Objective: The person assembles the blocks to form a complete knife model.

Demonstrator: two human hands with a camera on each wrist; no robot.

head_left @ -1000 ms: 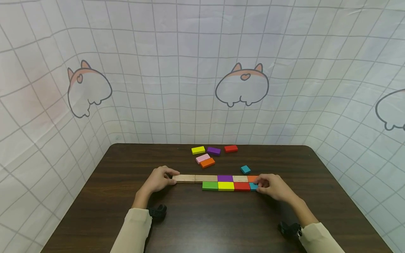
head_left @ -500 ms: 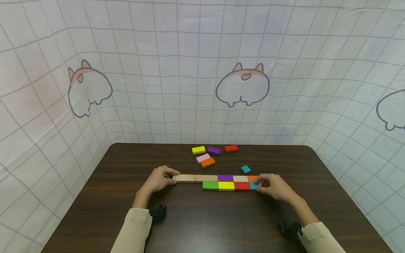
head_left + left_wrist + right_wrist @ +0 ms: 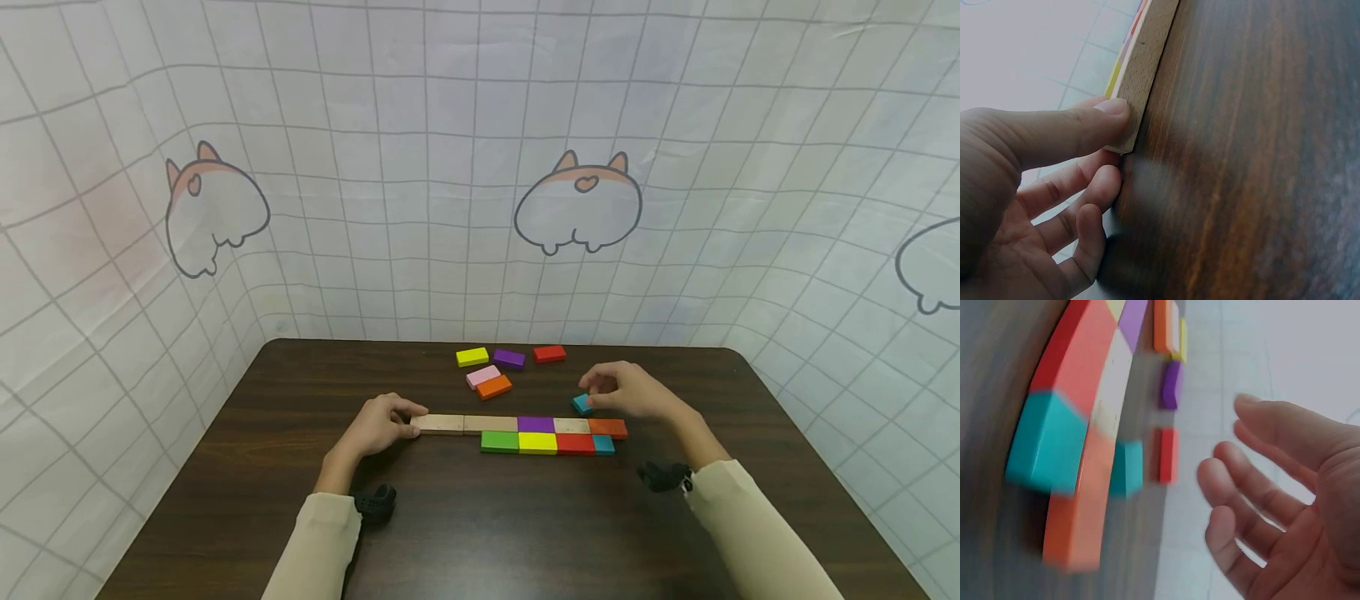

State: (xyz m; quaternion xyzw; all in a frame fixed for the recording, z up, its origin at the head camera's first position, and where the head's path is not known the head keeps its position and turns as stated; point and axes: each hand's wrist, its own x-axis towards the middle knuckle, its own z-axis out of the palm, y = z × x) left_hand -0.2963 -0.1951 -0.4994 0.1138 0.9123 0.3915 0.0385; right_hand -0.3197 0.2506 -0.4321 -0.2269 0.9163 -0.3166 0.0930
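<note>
- Reaches in from the lower left with the left arm (image 3: 335,475).
- Pinches with the left hand (image 3: 377,427), laying the left thumb (image 3: 1066,134) nearly straight over a mostly hidden index finger.
- Curls the other left fingers (image 3: 1089,231) loosely below.
- Angles the right arm (image 3: 693,435) inward from the lower right.
- Holds the right hand (image 3: 628,389) farther forward than the left.
- Bends the right fingers (image 3: 1219,528) in a relaxed half-curl, gripping nothing.

A dark brown wood-grain bench (image 3: 480,525) has rounded far corners. Behind it and along both sides hangs a wavy white cloth (image 3: 390,242) with grey grid lines, printed with orange-eared animals (image 3: 577,212) seen from behind.
</note>
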